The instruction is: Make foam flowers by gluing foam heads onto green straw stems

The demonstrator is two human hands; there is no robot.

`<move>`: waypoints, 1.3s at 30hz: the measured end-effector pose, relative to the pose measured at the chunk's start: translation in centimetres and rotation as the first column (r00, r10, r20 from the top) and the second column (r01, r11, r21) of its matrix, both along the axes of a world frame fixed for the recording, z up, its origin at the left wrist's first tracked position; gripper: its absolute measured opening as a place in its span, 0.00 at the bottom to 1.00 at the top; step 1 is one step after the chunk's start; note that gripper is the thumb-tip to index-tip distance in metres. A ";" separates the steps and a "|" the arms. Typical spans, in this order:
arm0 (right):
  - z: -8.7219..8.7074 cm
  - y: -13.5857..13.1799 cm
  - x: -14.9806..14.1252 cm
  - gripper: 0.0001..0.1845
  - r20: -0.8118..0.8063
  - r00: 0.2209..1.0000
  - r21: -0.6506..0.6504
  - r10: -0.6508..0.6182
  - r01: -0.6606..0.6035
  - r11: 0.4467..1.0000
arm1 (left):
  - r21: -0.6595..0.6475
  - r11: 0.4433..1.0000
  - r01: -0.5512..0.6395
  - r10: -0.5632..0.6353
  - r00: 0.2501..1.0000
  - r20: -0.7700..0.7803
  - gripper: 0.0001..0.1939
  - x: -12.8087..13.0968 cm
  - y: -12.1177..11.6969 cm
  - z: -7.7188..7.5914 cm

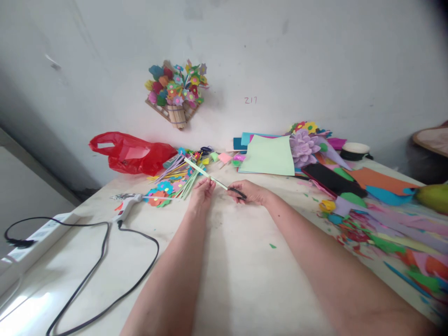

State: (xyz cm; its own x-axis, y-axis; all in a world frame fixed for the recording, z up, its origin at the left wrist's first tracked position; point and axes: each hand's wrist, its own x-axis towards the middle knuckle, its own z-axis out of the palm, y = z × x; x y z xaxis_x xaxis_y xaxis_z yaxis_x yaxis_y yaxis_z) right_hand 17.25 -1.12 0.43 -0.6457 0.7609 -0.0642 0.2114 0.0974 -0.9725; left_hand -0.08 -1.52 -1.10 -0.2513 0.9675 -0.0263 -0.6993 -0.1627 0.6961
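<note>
A craft workspace — scissors (238,191), glue gun (127,205), coloured sheets (268,156), scraps (357,228).

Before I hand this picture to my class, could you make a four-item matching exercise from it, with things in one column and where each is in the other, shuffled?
Things
1. Scissors
2. Pale green strip
3. Glue gun
4. Bunch of craft flowers

Places
A. Lying on the table, to the left of both hands
B. Mounted on the wall
C. Held in the right hand
D. Pinched in the fingers of the left hand

Right pairs: 1-C, 2-D, 3-A, 4-B
</note>
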 end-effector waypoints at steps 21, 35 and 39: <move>-0.2 0.2 -0.1 0.14 -0.045 0.998 0.002 -0.035 0.035 0.999 | -0.022 1.000 -0.014 0.014 1.000 0.013 0.07 0.1 -0.1 0.2; -0.2 0.2 0.0 0.11 -0.018 1.000 -0.005 -0.024 0.024 1.000 | 0.015 1.000 0.021 -0.020 0.998 -0.060 0.07 0.2 -0.1 0.0; 0.2 -0.1 -0.1 0.11 -0.010 0.999 -0.012 -0.037 0.037 0.999 | 0.029 0.999 0.034 -0.031 0.997 -0.071 0.06 0.2 0.0 -0.2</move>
State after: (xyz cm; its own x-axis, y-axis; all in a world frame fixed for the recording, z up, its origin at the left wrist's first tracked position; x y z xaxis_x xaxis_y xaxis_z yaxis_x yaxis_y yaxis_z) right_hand 17.17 -1.24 0.59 -0.6180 0.7833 -0.0668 0.2049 0.0785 -0.9756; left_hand 0.16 -1.57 -1.29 -0.2199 0.9753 0.0197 -0.6537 -0.1623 0.7391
